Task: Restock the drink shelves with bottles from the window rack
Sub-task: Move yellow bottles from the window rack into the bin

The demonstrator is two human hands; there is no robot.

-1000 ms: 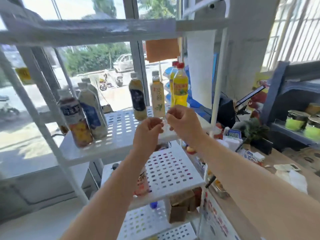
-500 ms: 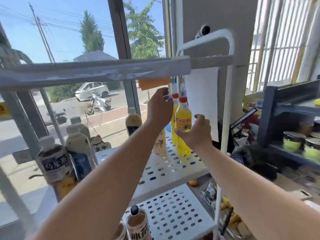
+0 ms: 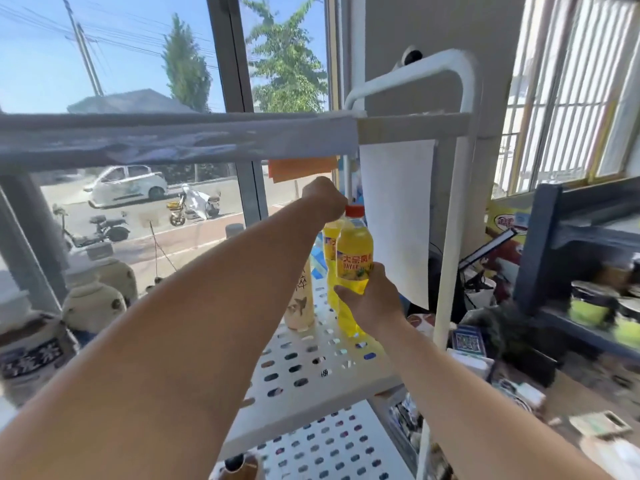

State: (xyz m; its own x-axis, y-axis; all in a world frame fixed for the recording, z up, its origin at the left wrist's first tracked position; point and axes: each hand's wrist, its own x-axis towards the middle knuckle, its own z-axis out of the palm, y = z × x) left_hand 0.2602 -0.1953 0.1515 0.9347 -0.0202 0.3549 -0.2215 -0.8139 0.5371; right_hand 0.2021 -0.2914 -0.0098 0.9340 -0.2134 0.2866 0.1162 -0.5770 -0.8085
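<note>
Two yellow drink bottles stand at the far right corner of the white perforated rack shelf (image 3: pixel 311 372) by the window. My right hand (image 3: pixel 372 301) grips the lower body of the front yellow bottle (image 3: pixel 354 251), which has a red cap. Behind it and slightly left is the rear yellow bottle (image 3: pixel 330 233). My left hand (image 3: pixel 325 202) is curled in a fist over its top, hiding the cap. A beige tea bottle (image 3: pixel 300 299) stands just left of both, partly behind my left forearm.
Several pale milk-tea bottles (image 3: pixel 91 299) crowd the shelf's left end. A white sheet (image 3: pixel 398 220) hangs beside the rack post (image 3: pixel 446 244). A lower perforated shelf (image 3: pixel 332 445) lies below. At right stands a dark shelf (image 3: pixel 540 244) with green jars (image 3: pixel 588 306) over a cluttered counter.
Both hands moved from in front of my chest up to the yellow bottles. The right hand closed on the front bottle and the left fist settled over the rear one. The view tilted upward.
</note>
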